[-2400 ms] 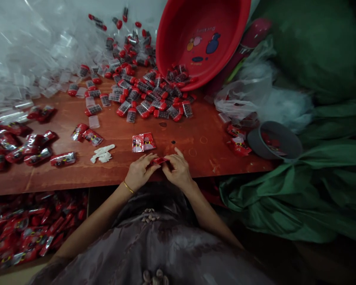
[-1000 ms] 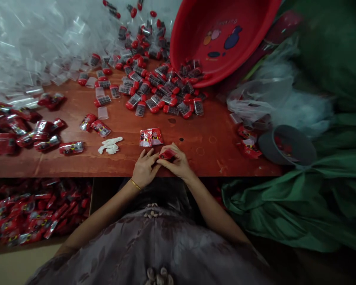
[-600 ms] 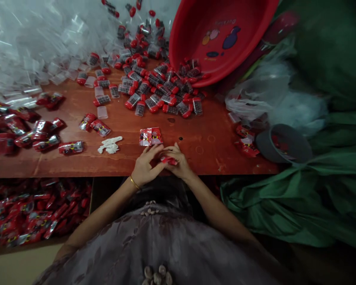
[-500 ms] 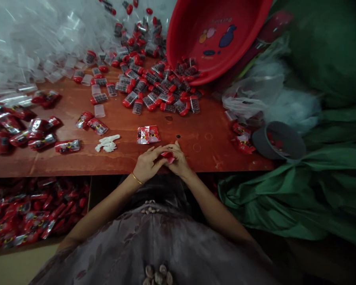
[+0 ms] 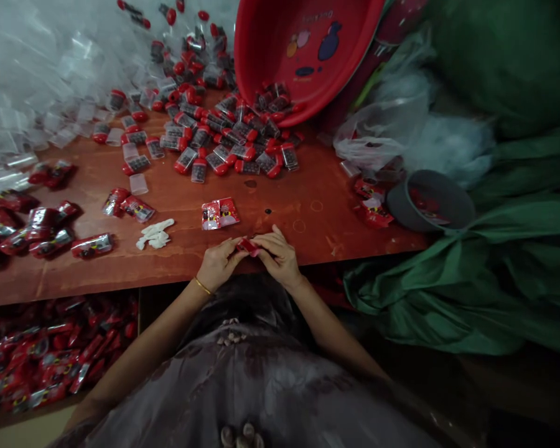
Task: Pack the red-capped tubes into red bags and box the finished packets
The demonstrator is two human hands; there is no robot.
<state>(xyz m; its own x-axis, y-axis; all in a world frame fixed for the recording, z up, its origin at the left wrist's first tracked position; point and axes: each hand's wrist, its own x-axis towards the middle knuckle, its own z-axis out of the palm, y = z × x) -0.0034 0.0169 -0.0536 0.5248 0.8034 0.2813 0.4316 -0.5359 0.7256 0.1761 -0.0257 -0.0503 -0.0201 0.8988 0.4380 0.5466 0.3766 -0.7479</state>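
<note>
A small red wrapper (image 5: 247, 246) is held between both hands at the table's front edge. My left hand (image 5: 218, 264), with a gold bangle at the wrist, pinches its left end. The thumb and fingers of my right hand (image 5: 279, 257) grip its right end. Just beyond the hands, a flat red printed packet (image 5: 220, 213) lies on the wooden table (image 5: 186, 211). To its left is a crumpled white glove-like piece (image 5: 155, 234), with two red wrapped packs (image 5: 137, 208) behind it.
Red-capped clear containers (image 5: 224, 134) are piled before a tilted red basin (image 5: 308, 56). Clear plastic pieces (image 5: 51, 62) fill the back left. Wrapped packs (image 5: 42, 230) lie at left, more in a box (image 5: 60, 348) below. A grey bowl (image 5: 429, 200) stands right, by green cloth (image 5: 438, 286).
The view has shifted, so the table's contents appear further left. My hands have drawn slightly apart, and the wrapper between them now appears flatter and turned sideways.
</note>
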